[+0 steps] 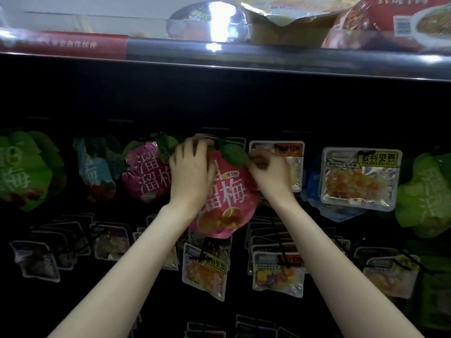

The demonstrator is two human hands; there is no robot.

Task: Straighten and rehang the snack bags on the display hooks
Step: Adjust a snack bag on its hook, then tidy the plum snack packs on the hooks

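pink plum bag going back on its hook, centre of the frame

the pink snack bag [227,196] hangs mid-frame; my left hand [192,172] grips its top edge, my right hand [268,172] pinches the green leaf tab. the hook itself is hidden, so i'd keep the hole level, slide it straight on, clear of the clear candy pack [358,179] to the right.

1. The pink snack bag [227,191] at centre frame shows large white characters "溜梅".
2. The magenta bag [146,172] left of it reads "溜溜梅".
3. The clear pouch [358,179] at right carries a yellow label reading "JILIBEIDOU".
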